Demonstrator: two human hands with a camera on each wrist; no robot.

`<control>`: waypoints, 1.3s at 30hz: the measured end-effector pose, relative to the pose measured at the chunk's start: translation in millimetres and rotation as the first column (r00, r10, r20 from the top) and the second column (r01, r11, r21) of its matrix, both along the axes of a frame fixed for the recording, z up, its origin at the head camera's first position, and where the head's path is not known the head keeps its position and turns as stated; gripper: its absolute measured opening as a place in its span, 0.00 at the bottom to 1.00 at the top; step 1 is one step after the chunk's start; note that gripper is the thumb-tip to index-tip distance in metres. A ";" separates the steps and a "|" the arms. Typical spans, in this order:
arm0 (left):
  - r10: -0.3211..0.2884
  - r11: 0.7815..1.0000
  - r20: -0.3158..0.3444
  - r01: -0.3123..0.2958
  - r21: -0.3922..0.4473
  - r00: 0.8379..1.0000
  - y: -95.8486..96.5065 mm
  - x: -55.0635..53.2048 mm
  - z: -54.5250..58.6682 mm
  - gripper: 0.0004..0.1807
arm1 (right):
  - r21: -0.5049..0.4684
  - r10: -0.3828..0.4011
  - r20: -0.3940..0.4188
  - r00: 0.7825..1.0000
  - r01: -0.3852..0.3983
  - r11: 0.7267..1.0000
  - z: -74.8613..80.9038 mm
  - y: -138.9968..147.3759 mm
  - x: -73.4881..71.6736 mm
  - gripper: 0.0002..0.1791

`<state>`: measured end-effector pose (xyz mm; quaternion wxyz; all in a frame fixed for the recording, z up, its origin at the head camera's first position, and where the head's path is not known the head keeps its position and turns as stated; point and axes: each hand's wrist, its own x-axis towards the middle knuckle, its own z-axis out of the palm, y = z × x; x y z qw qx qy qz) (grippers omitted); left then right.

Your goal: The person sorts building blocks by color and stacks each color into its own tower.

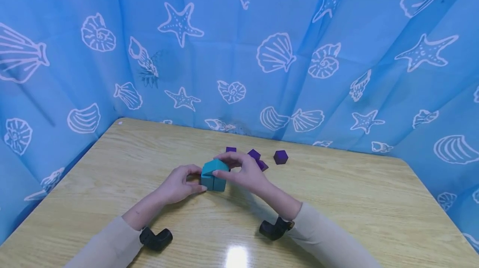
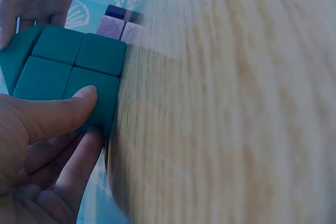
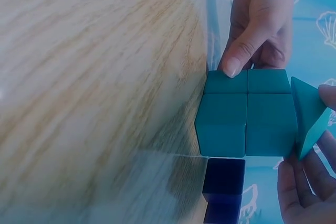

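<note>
A stack of teal cube blocks (image 1: pixel 207 183) stands on the wooden table, its cubes set in rows of two side by side and two high. My left hand (image 1: pixel 181 184) grips the stack low on its left side; in the left wrist view its thumb (image 2: pixel 58 116) lies across a lower cube. At the top, my right hand (image 1: pixel 247 173) pinches a teal triangular block (image 3: pixel 310 114) between thumb and fingers. That block sits tilted on the upper cubes, with a narrow gap along part of its underside in the right wrist view.
Behind the stack and to its right lie several purple blocks, among them a separate one (image 1: pixel 280 157) farthest right. Close behind the teal cubes stand dark purple blocks (image 3: pixel 224 177). A blue shell-patterned curtain (image 1: pixel 232 51) hangs along the back of the table (image 1: pixel 355 201).
</note>
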<state>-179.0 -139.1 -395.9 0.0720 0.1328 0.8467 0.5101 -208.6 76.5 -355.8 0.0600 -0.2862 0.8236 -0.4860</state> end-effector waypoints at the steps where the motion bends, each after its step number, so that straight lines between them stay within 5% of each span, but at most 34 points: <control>1: 0.003 1.000 0.004 -0.003 -0.004 1.000 0.1 0.3 0.0 0.20 | 0.002 -0.003 0.000 1.000 0.003 1.000 -0.3 -0.4 0.7 0.18; 26: 0.001 1.000 -0.027 -0.002 -0.026 1.000 2.3 -2.1 2.0 0.19 | -0.011 0.020 0.029 0.999 -0.020 1.000 -7.9 2.9 0.6 0.19; 39: 0.016 0.998 0.075 -0.020 0.052 0.997 1.1 -1.5 0.1 0.23 | 0.050 -0.010 0.055 0.998 0.008 0.999 -14.8 1.2 3.0 0.23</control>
